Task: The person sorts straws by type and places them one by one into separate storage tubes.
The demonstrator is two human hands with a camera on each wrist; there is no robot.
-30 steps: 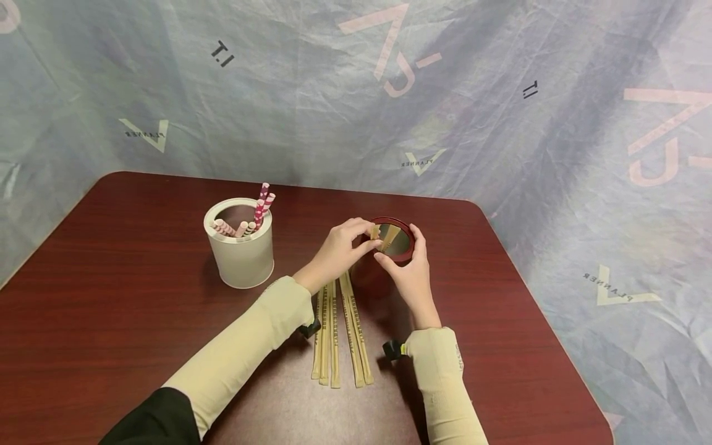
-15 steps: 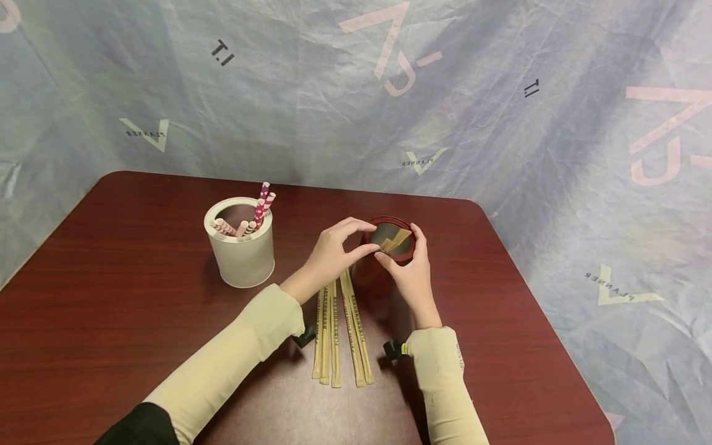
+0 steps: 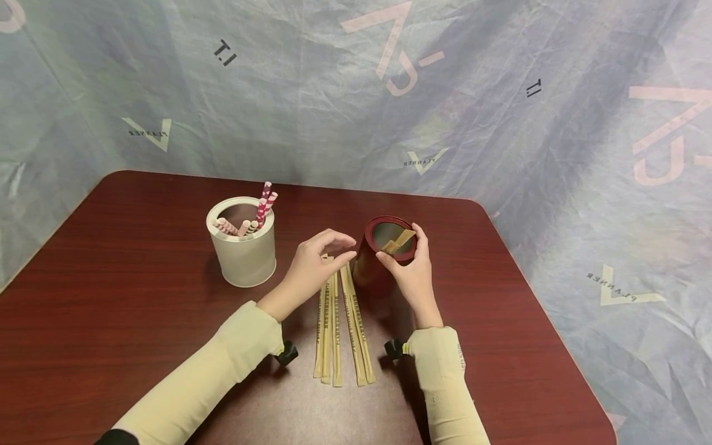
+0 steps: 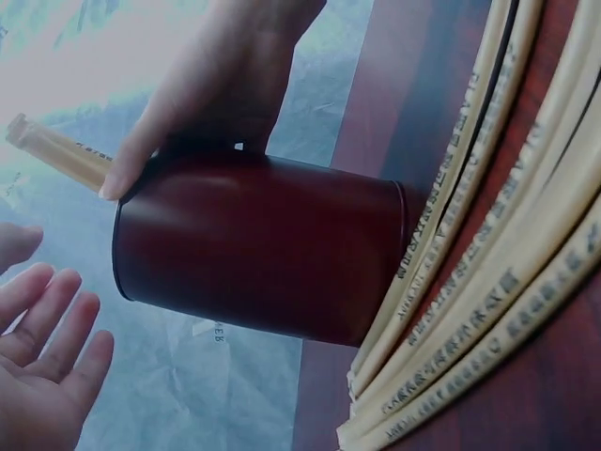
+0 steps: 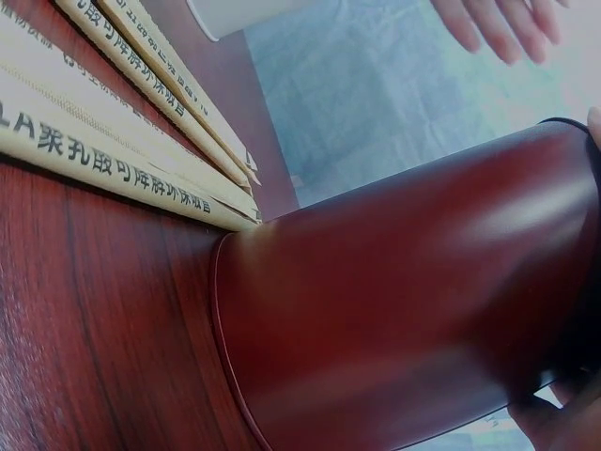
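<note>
1. The left hand (image 3: 317, 262) holds nothing, its fingers and thumb parted above the far ends of the loose paper-wrapped straws (image 3: 336, 346).
2. The right hand (image 3: 414, 275) grips the rim of the dark-red canister (image 3: 366, 269), which stands upright between the desk's (image 3: 500, 358) centre and far right corner, with wrapped straws (image 3: 406, 236) leaning inside.
3. The white tin (image 3: 245, 262) of patterned paper straws (image 3: 261, 211) stands toward the far left corner.
4. A one-sided pull by the right hand might tip the canister; a low left-hand sweep might scatter the loose straws.
</note>
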